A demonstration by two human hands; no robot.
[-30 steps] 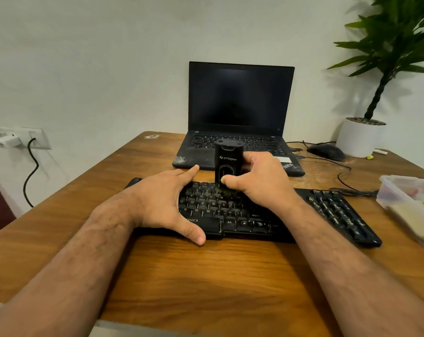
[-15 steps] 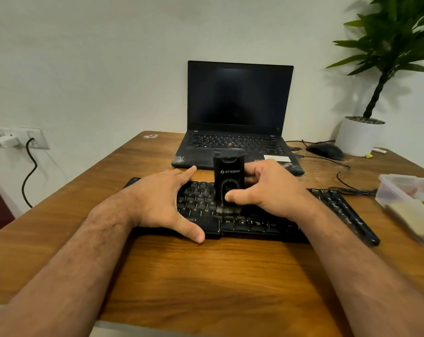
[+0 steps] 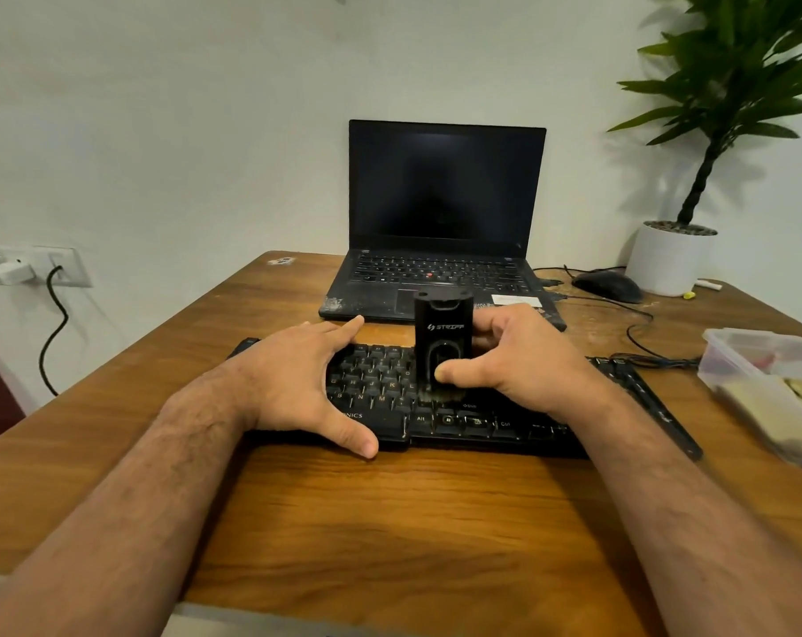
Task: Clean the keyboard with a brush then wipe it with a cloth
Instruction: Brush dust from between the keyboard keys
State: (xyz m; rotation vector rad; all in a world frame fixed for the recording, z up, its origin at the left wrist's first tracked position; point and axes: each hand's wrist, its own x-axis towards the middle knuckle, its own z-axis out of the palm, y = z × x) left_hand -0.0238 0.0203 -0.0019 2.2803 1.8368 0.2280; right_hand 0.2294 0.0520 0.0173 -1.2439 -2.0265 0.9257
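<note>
We are brushing: our right hand (image 3: 523,360) has its grip closed around the upright black brush (image 3: 443,342), bristles pressed onto the lower key rows near the middle of the black keyboard (image 3: 390,383), which lies on the wooden worktop (image 3: 390,521). Our left hand (image 3: 298,379) rests spread and flat on the keyboard's left part, holding nothing, steadying it. Short, light strokes along each row should work best, bristles reaching between keys and pressure kept even.

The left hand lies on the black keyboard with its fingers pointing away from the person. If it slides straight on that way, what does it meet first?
The left hand would probably first meet the front edge of the open black laptop, beyond the black keyboard. Depth is uncertain; bare wooden table lies between.
</note>
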